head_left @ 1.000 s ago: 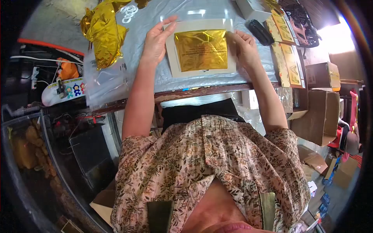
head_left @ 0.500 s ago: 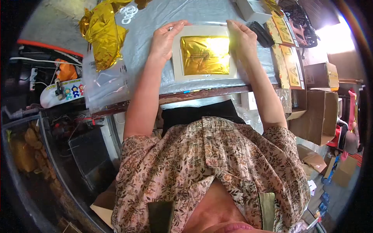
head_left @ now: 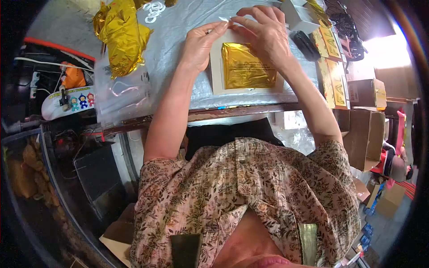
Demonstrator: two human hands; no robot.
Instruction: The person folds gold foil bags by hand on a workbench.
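A shiny gold foil packet [head_left: 248, 67] with small dark print lies on a beige card [head_left: 217, 73] at the near side of the table. My left hand [head_left: 200, 47] is at the card's upper left corner, thumb and forefinger pinched on the edge of clear plastic [head_left: 224, 19]. Over the packet's upper right part arches my right hand [head_left: 269, 38], its forefinger reaching across to the left fingertips. The right thumb is mostly hidden under the hand, and I cannot tell what it pinches. Some of the card is covered by that hand.
Crumpled gold foil [head_left: 123, 40] and clear plastic bags [head_left: 123, 96] lie at the table's left. White rings [head_left: 154, 12] sit at the back. On the right are a black case [head_left: 306, 44], a white box [head_left: 300, 15] and yellow printed boxes [head_left: 333, 82]. Cardboard boxes [head_left: 364, 138] stand beyond.
My right hand has left the card's upper right corner and come left to meet the left fingertips. The card and packet appear slightly further right in view.
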